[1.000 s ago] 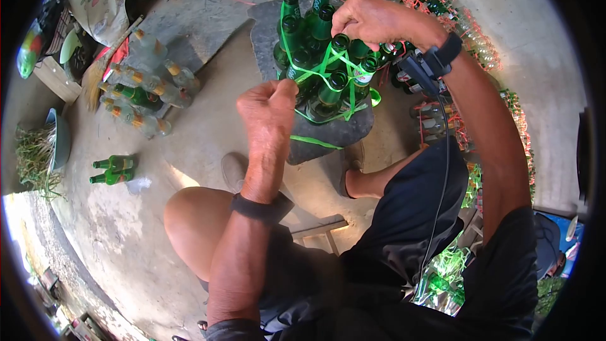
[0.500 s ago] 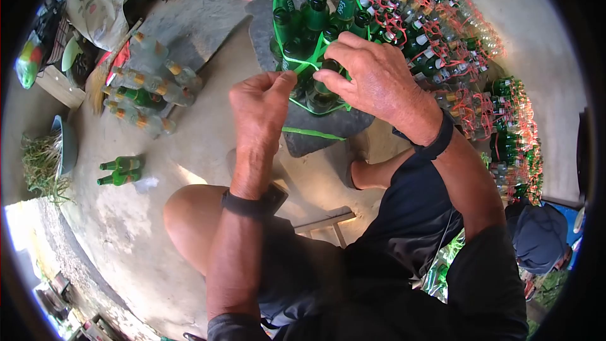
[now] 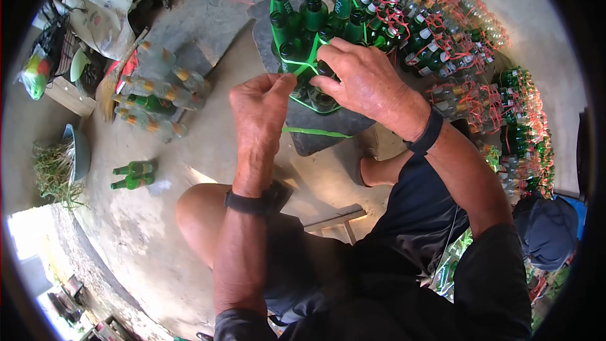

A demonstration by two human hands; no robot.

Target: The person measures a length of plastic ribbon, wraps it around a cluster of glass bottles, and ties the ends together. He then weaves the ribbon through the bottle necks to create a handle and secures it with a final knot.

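Note:
Several upright green glass bottles stand bunched together, with a bright green plastic strap running around and across their necks. At the near left of the bunch, my left hand pinches the strap between thumb and fingers. My right hand is curled over the near right side, its thumb and fingers around the neck of a front bottle. Its fingertips lie close to the strap, and whether they also hold it is hidden. Under the bottles is a dark flat slab, with a loose green strip across its near part.
Many bottles tied with red strips fill the right side along the wall. On the left lie clear bottles and two green bottles. A broom and a basin are farther left. A dark cap shows at right.
The view has shifted slightly, so the surroundings on the left sit farther right. Both hands keep nearly the same grip at the bottles.

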